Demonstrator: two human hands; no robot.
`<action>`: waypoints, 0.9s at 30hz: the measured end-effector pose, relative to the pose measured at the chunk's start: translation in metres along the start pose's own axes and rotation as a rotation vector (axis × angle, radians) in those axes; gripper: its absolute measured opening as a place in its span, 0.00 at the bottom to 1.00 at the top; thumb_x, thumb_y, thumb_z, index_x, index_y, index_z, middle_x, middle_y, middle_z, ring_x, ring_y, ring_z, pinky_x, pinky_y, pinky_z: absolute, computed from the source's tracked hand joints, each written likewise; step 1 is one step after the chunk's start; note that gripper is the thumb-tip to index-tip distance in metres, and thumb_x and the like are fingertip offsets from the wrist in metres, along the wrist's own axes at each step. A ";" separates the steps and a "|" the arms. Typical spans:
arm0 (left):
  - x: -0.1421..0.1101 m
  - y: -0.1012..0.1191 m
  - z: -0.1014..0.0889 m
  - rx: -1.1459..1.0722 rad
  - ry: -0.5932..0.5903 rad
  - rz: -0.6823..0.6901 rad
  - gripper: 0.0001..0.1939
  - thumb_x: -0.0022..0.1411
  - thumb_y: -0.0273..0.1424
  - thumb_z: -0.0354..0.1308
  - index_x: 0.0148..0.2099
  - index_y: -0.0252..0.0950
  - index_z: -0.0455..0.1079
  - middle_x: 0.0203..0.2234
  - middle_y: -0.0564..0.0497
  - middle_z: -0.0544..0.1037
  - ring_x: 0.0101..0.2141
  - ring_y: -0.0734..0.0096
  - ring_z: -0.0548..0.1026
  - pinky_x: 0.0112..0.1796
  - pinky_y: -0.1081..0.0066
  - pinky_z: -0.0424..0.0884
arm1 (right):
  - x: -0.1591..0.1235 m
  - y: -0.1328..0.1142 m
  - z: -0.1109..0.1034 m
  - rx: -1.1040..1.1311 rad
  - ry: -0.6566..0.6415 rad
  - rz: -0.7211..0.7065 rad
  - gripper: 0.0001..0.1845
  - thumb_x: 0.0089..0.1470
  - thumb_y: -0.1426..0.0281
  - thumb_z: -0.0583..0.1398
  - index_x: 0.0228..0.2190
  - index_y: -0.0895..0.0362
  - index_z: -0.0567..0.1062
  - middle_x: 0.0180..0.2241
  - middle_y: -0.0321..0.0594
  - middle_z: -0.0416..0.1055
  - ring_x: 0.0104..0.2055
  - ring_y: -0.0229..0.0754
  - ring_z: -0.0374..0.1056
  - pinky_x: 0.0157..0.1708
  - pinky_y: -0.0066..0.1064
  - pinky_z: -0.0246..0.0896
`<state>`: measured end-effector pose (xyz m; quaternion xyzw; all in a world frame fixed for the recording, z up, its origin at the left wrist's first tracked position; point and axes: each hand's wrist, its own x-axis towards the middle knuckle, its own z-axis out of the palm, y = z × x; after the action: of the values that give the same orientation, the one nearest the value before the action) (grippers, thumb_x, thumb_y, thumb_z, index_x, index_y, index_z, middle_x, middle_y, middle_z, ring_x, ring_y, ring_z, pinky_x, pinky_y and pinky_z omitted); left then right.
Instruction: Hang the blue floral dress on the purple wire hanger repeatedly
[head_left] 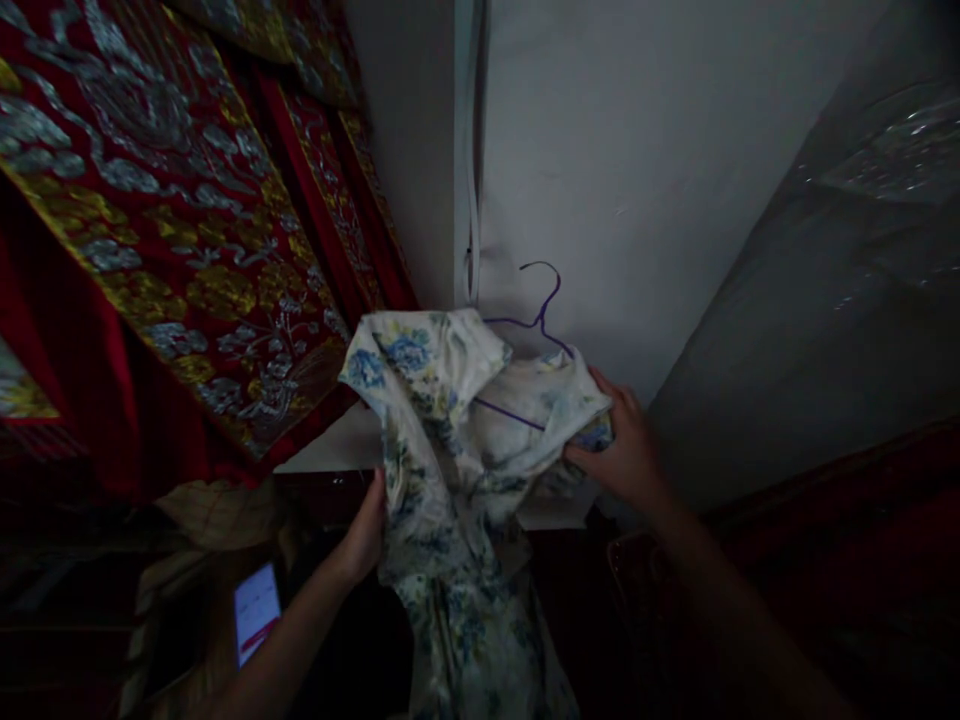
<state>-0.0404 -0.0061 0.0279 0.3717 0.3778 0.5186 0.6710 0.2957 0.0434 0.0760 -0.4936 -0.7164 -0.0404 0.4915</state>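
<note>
A white dress [435,520] with blue and yellow flowers hangs in the middle of the view, a thin purple hanger [541,318] inside its shoulders. The hanger's hook sticks up above the neckline, free of any rail. My right hand [619,440] grips the dress at its right shoulder, thumb in front and fingers behind. At the dress's left side, below the armhole, is my left hand [367,530], its thumb against the cloth and its other fingers hidden behind the fabric.
Red cloth [172,200] with silver and gold embroidery hangs at the left. A lit phone [256,612] lies at the lower left. Behind the dress is a pale wall [637,180] with a white cable [471,180]. Shiny plastic-like sheeting [847,260] covers the right.
</note>
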 end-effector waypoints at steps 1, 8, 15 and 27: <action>0.001 -0.003 0.000 0.020 0.030 -0.012 0.45 0.44 0.66 0.64 0.54 0.39 0.76 0.53 0.40 0.80 0.60 0.42 0.72 0.61 0.48 0.65 | 0.017 -0.003 -0.008 -0.020 -0.010 -0.027 0.50 0.44 0.62 0.68 0.67 0.54 0.60 0.57 0.53 0.65 0.59 0.63 0.65 0.57 0.54 0.64; 0.004 -0.003 0.019 0.294 0.311 0.367 0.27 0.53 0.46 0.68 0.51 0.34 0.76 0.51 0.44 0.81 0.58 0.47 0.73 0.62 0.56 0.63 | 0.092 -0.046 -0.028 -0.084 -0.148 -0.257 0.53 0.41 0.63 0.69 0.68 0.53 0.60 0.58 0.51 0.66 0.60 0.65 0.62 0.61 0.58 0.58; -0.022 -0.064 0.010 0.020 0.630 0.107 0.23 0.47 0.44 0.66 0.43 0.36 0.77 0.41 0.45 0.84 0.50 0.47 0.79 0.52 0.56 0.73 | -0.017 -0.057 0.004 0.251 0.132 0.103 0.31 0.54 0.65 0.66 0.59 0.51 0.71 0.62 0.47 0.68 0.65 0.59 0.62 0.64 0.57 0.54; -0.050 -0.080 0.043 -0.024 0.347 0.064 0.35 0.53 0.48 0.71 0.58 0.37 0.72 0.52 0.41 0.80 0.58 0.47 0.74 0.60 0.55 0.67 | -0.100 -0.120 0.082 0.843 -0.258 0.644 0.25 0.60 0.47 0.58 0.24 0.55 0.68 0.21 0.34 0.64 0.25 0.38 0.61 0.27 0.29 0.55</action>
<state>0.0226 -0.0748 -0.0186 0.2804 0.4695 0.6007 0.5831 0.1551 -0.0396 0.0111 -0.4490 -0.5377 0.4638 0.5423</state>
